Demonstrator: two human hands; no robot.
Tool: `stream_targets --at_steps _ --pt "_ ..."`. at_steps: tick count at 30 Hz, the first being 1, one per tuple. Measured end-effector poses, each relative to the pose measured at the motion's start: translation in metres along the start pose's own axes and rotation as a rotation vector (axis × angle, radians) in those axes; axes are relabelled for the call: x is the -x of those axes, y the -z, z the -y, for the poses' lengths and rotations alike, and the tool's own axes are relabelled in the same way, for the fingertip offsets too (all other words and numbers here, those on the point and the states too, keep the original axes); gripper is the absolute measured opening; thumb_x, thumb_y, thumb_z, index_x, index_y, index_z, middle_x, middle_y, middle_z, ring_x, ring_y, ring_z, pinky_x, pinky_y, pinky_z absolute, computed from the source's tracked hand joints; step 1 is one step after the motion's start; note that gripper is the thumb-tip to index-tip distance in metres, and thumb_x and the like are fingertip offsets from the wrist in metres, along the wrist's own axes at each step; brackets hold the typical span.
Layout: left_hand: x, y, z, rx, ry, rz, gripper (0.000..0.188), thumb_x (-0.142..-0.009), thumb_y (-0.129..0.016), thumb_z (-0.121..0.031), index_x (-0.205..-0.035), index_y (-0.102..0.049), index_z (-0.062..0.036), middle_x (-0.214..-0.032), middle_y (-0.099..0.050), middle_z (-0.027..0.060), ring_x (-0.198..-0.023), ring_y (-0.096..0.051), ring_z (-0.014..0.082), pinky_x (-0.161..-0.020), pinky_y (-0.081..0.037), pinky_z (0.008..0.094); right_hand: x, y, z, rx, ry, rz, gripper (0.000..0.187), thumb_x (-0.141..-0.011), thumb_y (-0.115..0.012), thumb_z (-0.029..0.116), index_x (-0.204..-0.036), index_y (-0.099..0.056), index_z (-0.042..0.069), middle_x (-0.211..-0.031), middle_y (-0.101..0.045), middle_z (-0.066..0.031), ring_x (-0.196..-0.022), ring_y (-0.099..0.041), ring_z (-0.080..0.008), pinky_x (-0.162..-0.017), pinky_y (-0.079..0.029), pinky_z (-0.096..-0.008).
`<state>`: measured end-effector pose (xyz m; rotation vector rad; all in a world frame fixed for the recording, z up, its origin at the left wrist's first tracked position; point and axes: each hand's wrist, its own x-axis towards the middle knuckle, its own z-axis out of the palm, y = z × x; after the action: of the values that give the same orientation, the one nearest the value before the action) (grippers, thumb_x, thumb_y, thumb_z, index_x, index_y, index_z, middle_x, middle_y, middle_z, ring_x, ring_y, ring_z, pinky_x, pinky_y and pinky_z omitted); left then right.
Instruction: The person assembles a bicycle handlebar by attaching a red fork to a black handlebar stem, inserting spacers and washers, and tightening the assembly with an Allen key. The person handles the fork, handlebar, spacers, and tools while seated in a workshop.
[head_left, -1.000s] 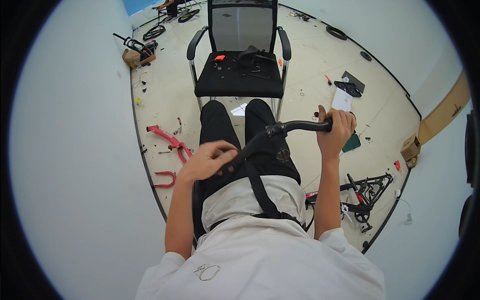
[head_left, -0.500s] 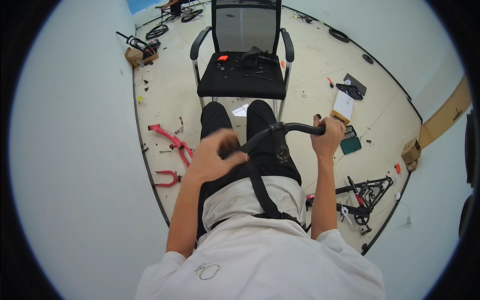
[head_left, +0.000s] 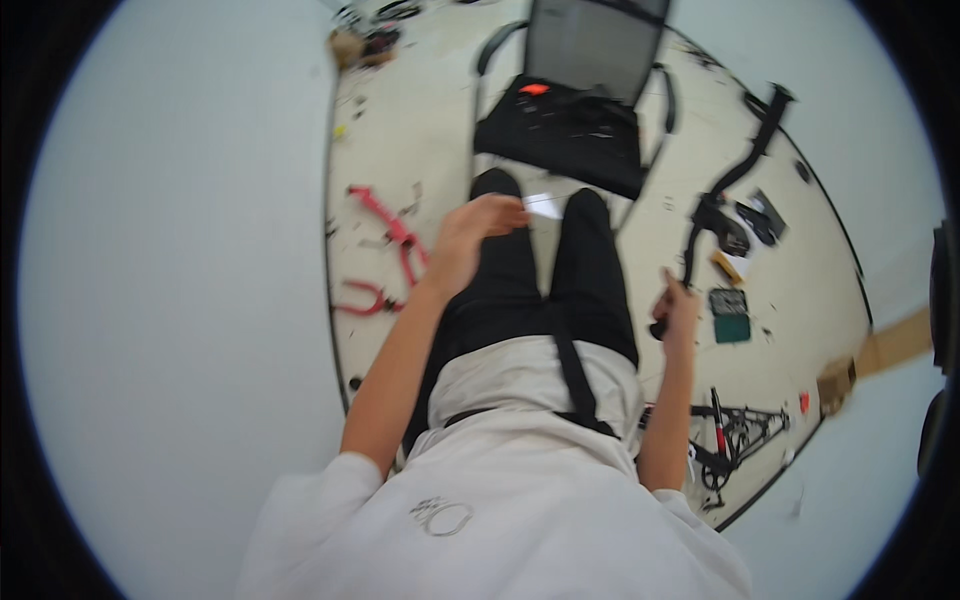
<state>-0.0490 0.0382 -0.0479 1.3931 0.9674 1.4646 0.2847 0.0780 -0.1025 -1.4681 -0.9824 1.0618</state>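
Holding the handlebar (head_left: 709,211) seems the step, right hand (head_left: 677,307) clamped round it; can't tell left hand's (head_left: 487,216) grip; next needs care

A bike workshop — red frame (head_left: 397,230) and black frame (head_left: 738,431) lie about.

Blurred handlebar (head_left: 708,210), chair (head_left: 595,45) cut off above, small pieces (head_left: 602,133) on it indistinct

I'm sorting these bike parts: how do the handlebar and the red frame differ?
Color: the handlebar is black; the red frame is pinkish red. Support: the handlebar is held in the right hand, while the red frame lies on the floor. Both are tubular bike parts.
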Motion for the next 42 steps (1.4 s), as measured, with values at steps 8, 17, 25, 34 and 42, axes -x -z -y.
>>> stream_targets --at_steps 8,17,25,34,42 --pt "0.009 0.032 0.059 0.18 0.27 -0.321 0.052 -0.103 -0.038 -0.046 -0.083 -0.063 -0.0043 -0.08 -0.07 0.0103 -0.071 -0.067 0.016 -0.066 -0.051 0.0271 0.006 0.001 0.008 -0.275 -0.17 0.213 0.033 -0.091 -0.064 0.032 -0.075 -0.05 0.007 -0.056 -0.04 0.0013 -0.044 -0.034 -0.0093 -0.043 -0.028 -0.0246" --pt "0.044 0.07 0.126 0.276 0.655 -0.632 0.044 -0.101 -0.044 -0.042 -0.084 -0.061 -0.0046 -0.078 -0.068 0.0099 -0.067 -0.065 0.0155 -0.061 -0.05 0.0263 -0.008 0.02 0.01 -0.349 -0.373 0.122 0.035 -0.097 -0.053 0.041 -0.083 -0.053 0.009 -0.069 -0.044 -0.0003 -0.046 -0.034 -0.0106 -0.041 -0.026 -0.0258" --pt "0.053 0.137 0.206 0.24 0.992 -0.861 0.037 -0.096 -0.054 -0.04 -0.086 -0.058 -0.005 -0.076 -0.067 0.0103 -0.063 -0.063 0.0151 -0.058 -0.05 0.0275 -0.108 -0.041 0.013 0.025 -0.36 -0.033 0.037 -0.095 -0.057 0.042 -0.081 -0.052 0.008 -0.058 -0.039 0.0012 -0.044 -0.033 -0.0091 -0.041 -0.027 -0.0247" --pt "0.002 0.216 0.385 -0.201 1.201 -0.823 0.048 -0.083 -0.07 -0.045 -0.099 -0.062 0.0003 -0.089 -0.069 0.0105 -0.078 -0.066 0.0163 -0.069 -0.052 0.0298 -0.217 -0.161 0.002 -0.052 -0.473 0.076 0.028 -0.096 -0.052 0.035 -0.085 -0.053 0.009 -0.056 -0.033 0.0021 -0.043 -0.029 -0.0099 -0.042 -0.026 -0.026" --pt "-0.023 0.262 0.512 -0.033 1.407 -0.694 0.067 -0.078 -0.076 -0.045 -0.117 -0.056 0.0061 -0.099 -0.068 0.0185 -0.078 -0.069 0.0222 -0.071 -0.055 0.0326 -0.249 -0.179 -0.034 -0.01 -0.505 0.034 0.029 -0.096 -0.052 0.035 -0.083 -0.049 0.009 -0.055 -0.031 0.0025 -0.042 -0.027 -0.0086 -0.041 -0.025 -0.0252"
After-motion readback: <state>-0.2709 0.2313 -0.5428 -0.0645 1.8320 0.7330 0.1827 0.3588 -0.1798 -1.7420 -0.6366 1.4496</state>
